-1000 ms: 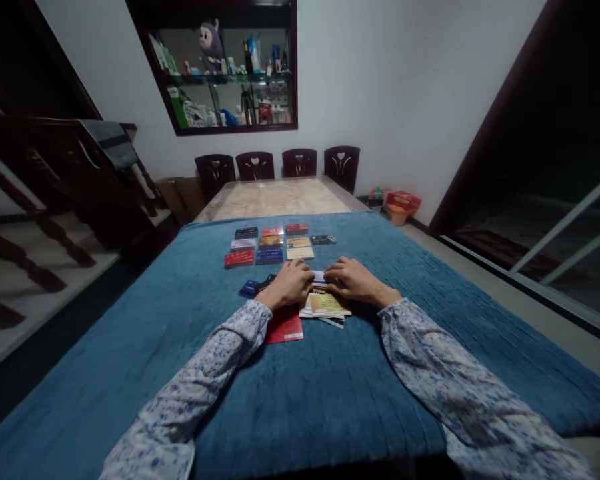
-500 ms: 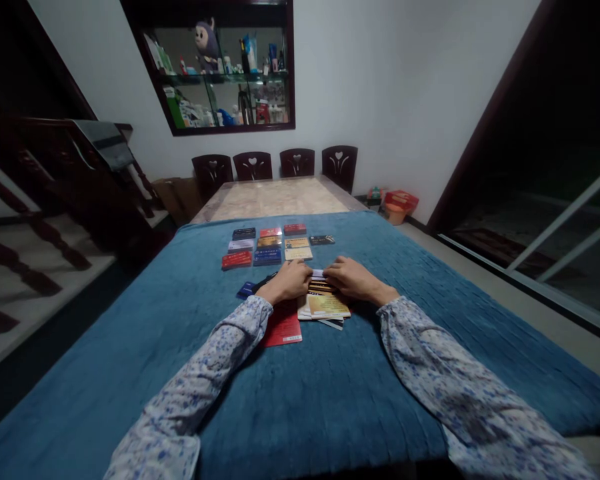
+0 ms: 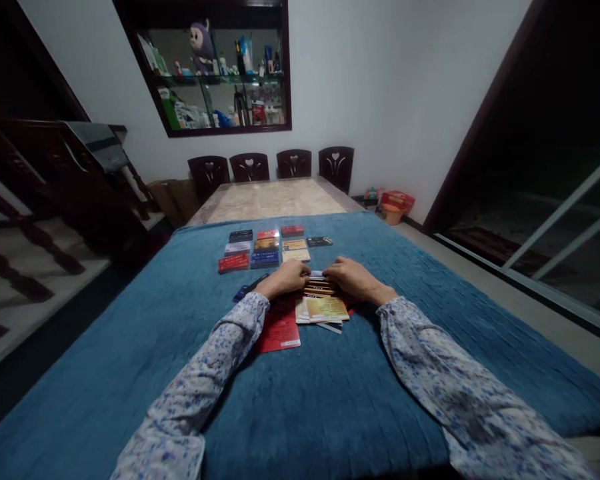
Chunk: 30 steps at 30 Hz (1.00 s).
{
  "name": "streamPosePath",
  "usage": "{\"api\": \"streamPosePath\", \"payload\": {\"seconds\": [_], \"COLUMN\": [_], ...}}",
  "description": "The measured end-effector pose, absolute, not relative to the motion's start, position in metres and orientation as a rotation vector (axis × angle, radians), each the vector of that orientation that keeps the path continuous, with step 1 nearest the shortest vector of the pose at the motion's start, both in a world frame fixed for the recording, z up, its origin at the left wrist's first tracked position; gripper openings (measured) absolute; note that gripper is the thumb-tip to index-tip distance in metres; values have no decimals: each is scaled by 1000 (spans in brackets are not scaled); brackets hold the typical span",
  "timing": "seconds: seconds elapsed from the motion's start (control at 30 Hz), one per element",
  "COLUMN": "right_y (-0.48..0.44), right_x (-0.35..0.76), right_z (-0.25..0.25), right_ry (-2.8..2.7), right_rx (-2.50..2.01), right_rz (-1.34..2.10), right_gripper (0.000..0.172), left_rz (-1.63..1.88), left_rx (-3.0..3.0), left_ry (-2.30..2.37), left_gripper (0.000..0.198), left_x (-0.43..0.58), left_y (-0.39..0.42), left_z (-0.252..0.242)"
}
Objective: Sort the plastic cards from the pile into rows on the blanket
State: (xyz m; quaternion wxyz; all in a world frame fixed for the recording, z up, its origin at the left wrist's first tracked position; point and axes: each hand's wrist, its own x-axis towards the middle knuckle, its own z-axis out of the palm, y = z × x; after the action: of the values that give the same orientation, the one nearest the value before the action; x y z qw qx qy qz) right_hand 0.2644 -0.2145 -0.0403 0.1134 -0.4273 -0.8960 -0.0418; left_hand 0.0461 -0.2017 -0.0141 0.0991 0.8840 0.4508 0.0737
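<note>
Two grips, our left hand (image 3: 287, 278) and right hand (image 3: 354, 278), curl closed around opposite ends of a stack of cards (image 3: 320, 286) on our worktop's blue cloth (image 3: 300, 400). Just nearer us lies a yellow card (image 3: 329, 309); a red sheet (image 3: 280, 331) lies beside it, and small card piles (image 3: 266, 245) sit in rows beyond.

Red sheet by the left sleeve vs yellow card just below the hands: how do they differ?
The red sheet looks larger than the yellow card. The left sleeve partly hides the red sheet; the yellow card shows nearly whole. The red sheet reaches nearer the camera than the yellow card. Both lie roughly flat and look printed.
</note>
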Motion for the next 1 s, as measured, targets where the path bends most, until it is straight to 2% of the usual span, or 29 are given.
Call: {"api": "streamPosePath", "payload": {"seconds": [0.33,0.7,1.0], "right_y": [-217,-222,-218], "right_x": [269,272,273], "right_z": [-38,-42,-50], "right_ry": [-2614,-2556,-2429], "right_rx": [-1192,-1044,-1116], "right_rz": [-130,-337,-339], "right_gripper": [27,16,26], "left_rz": [297,206,425], "left_rx": [2512,2993,2971], "left_ry": [1301,1153,1159], "left_gripper": [30,29,29], "left_x": [39,42,38], "left_y": [-201,-210,-203], "left_z": [-11,-7,-16]}}
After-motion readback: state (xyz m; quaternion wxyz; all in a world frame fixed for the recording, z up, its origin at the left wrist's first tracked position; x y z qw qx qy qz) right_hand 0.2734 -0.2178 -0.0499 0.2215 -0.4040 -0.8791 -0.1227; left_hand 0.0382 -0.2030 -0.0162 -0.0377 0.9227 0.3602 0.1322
